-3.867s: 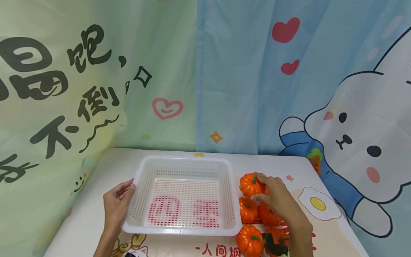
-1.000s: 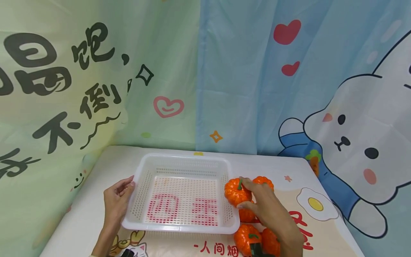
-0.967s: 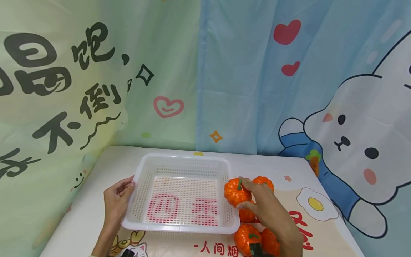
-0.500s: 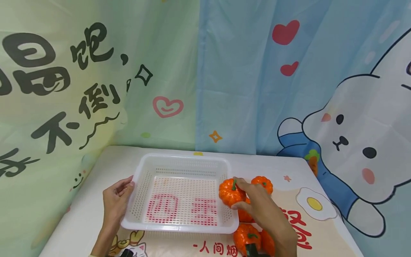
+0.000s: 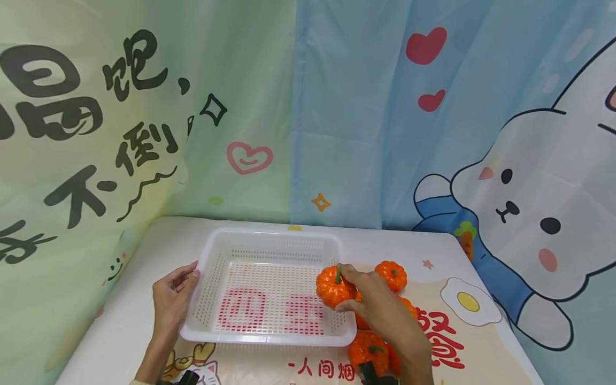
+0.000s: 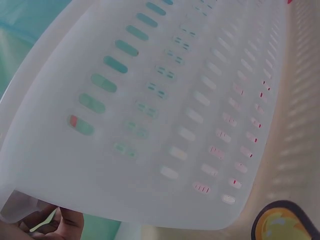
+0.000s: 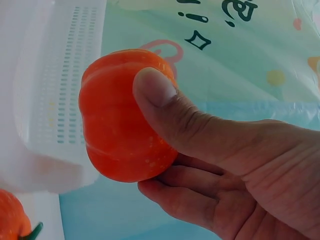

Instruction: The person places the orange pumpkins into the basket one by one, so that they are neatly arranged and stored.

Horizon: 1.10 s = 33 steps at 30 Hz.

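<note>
A white perforated plastic basket (image 5: 264, 340) stands on the table. My left hand (image 5: 169, 299) grips its left rim between thumb and fingers; in the left wrist view, curled fingers (image 6: 67, 222) show at the rim's corner. An orange toy pumpkin (image 5: 334, 290) with a green stem is held in my right hand (image 5: 382, 307), over the inner side of the basket's right rim. The right wrist view shows the thumb (image 7: 160, 95) pressed on the ribbed pumpkin (image 7: 112, 120), with other fingers beneath and partly hidden.
Right of the basket lie several more orange pumpkins, one apart at the back (image 5: 391, 276) and one at the front (image 5: 368, 353), others partly behind my right arm. A printed mat (image 5: 481, 347) covers the front of the white table (image 5: 178, 235). Patterned curtains (image 5: 337, 133) hang behind.
My right hand has lifted the pumpkin from beside the basket and carried it left over the right rim. Another pumpkin behind it is now exposed. My left hand has stayed at the rim.
</note>
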Each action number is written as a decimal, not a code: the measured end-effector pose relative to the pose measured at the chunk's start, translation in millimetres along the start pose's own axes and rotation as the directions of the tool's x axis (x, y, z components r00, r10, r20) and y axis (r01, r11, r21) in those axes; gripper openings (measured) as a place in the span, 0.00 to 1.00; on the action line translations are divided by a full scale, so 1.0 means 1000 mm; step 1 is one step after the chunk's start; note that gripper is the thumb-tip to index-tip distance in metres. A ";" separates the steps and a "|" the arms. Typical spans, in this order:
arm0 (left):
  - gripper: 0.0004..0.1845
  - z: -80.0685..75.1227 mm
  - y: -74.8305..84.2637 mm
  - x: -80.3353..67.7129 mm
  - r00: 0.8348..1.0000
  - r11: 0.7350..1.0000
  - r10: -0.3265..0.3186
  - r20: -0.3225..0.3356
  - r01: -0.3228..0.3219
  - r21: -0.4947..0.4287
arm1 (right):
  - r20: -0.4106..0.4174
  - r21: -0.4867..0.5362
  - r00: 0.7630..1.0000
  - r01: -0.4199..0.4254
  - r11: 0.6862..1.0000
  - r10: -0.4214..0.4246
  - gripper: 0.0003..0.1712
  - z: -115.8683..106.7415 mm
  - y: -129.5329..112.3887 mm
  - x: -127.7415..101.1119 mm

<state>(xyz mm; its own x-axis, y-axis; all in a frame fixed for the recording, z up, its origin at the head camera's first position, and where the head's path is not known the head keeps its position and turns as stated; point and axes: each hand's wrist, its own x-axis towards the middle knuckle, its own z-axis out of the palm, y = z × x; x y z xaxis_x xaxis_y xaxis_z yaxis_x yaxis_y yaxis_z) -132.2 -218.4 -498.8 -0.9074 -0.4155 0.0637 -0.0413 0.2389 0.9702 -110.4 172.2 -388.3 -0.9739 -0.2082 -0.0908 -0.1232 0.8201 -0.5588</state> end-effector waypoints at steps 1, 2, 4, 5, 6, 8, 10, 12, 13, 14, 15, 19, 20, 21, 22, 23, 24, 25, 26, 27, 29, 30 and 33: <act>0.20 0.000 0.000 0.000 1.000 1.000 0.000 0.000 0.000 0.001 | 0.002 0.005 1.000 0.002 1.000 -0.002 0.46 0.001 -0.001 0.001; 0.20 0.000 0.000 0.000 1.000 1.000 0.000 -0.001 0.000 0.005 | 0.000 0.015 1.000 0.023 1.000 -0.023 0.45 0.003 -0.002 0.003; 0.20 0.000 -0.001 0.000 1.000 1.000 0.001 -0.004 -0.001 0.009 | 0.000 0.037 0.999 0.041 0.998 -0.041 0.45 0.006 -0.005 0.007; 0.20 0.000 -0.001 0.000 1.000 1.000 0.000 -0.006 0.000 0.010 | 0.003 0.047 0.999 0.049 0.998 -0.049 0.46 0.008 -0.006 0.009; 0.20 0.000 -0.001 0.000 1.000 1.000 0.001 -0.007 -0.001 0.010 | 0.004 0.060 0.998 0.058 0.997 -0.059 0.45 0.010 -0.007 0.011; 0.20 0.000 -0.001 0.000 1.000 1.000 0.000 -0.009 0.000 0.005 | 0.007 0.082 0.997 0.074 0.994 -0.075 0.45 0.014 -0.008 0.014; 0.20 0.000 -0.002 0.000 1.000 1.000 -0.001 -0.007 0.001 -0.001 | 0.018 0.095 0.997 0.067 0.993 -0.069 0.45 0.018 -0.009 0.015; 0.20 0.000 -0.002 0.000 1.000 1.000 0.000 -0.005 0.000 -0.005 | 0.020 0.105 0.996 0.079 0.991 -0.082 0.44 0.021 -0.009 0.016; 0.20 0.001 -0.002 0.000 1.000 1.000 0.001 -0.005 -0.001 -0.007 | 0.023 0.113 0.996 0.079 0.990 -0.083 0.44 0.023 -0.008 0.016; 0.20 0.001 -0.002 0.001 1.000 1.000 0.003 -0.004 -0.003 -0.009 | 0.025 0.121 0.996 0.085 0.989 -0.089 0.44 0.024 -0.008 0.016; 0.20 0.001 -0.002 0.001 1.000 1.000 0.005 -0.004 -0.005 -0.009 | 0.026 0.126 0.995 0.091 0.988 -0.095 0.44 0.026 -0.008 0.016; 0.20 0.001 -0.002 0.001 1.000 1.000 0.007 -0.007 -0.007 -0.009 | 0.040 0.148 0.994 0.096 0.984 -0.103 0.42 0.031 -0.008 0.016; 0.20 0.002 -0.002 0.001 1.000 1.000 0.006 -0.007 -0.006 -0.006 | 0.047 0.151 0.993 0.103 0.983 -0.111 0.43 0.032 -0.009 0.017; 0.20 0.002 -0.001 0.001 1.000 1.000 0.004 -0.009 -0.004 -0.004 | 0.055 0.152 0.992 0.108 0.982 -0.118 0.43 0.034 -0.009 0.017; 0.20 0.002 -0.001 0.001 1.000 1.000 0.001 -0.010 -0.001 -0.002 | 0.065 0.149 0.990 0.112 0.982 -0.123 0.43 0.035 -0.010 0.017; 0.20 0.002 -0.001 0.001 1.000 1.000 -0.002 -0.011 0.002 -0.001 | 0.076 0.149 0.989 0.116 0.982 -0.129 0.43 0.036 -0.011 0.018; 0.20 0.002 0.000 0.001 1.000 1.000 -0.004 -0.012 0.004 0.000 | 0.081 0.145 0.987 0.129 0.981 -0.142 0.44 0.038 -0.012 0.018; 0.20 0.002 0.000 0.002 1.000 1.000 -0.007 -0.013 0.007 -0.001 | 0.086 0.141 0.985 0.138 0.980 -0.151 0.44 0.039 -0.013 0.019; 0.20 0.002 0.001 0.002 1.000 1.000 -0.009 -0.014 0.009 0.001 | 0.089 0.141 0.982 0.154 0.978 -0.167 0.44 0.041 -0.013 0.019; 0.19 0.002 0.001 0.002 1.000 1.000 -0.012 -0.014 0.012 -0.001 | 0.091 0.142 0.980 0.165 0.976 -0.179 0.44 0.042 -0.014 0.020; 0.19 0.003 0.001 0.002 1.000 1.000 -0.014 -0.014 0.014 -0.001 | 0.094 0.141 0.975 0.185 0.973 -0.199 0.44 0.044 -0.014 0.021; 0.19 0.003 0.001 0.002 1.000 1.000 -0.016 -0.015 0.016 0.001 | 0.093 0.140 0.974 0.194 0.971 -0.208 0.44 0.045 -0.015 0.021; 0.19 0.003 0.001 0.002 1.000 1.000 -0.020 -0.017 0.020 0.001 | 0.102 0.143 0.972 0.198 0.970 -0.214 0.44 0.048 -0.016 0.021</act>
<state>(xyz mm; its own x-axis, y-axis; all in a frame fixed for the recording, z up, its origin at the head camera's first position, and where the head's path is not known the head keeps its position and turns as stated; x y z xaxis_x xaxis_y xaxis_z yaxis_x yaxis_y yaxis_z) -134.8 -216.3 -498.6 -0.8989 -0.4353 0.0488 -0.0596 0.2319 0.9709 -120.1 129.2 -421.0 -0.9005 -0.4317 -0.0529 -0.2852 0.6779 -0.6776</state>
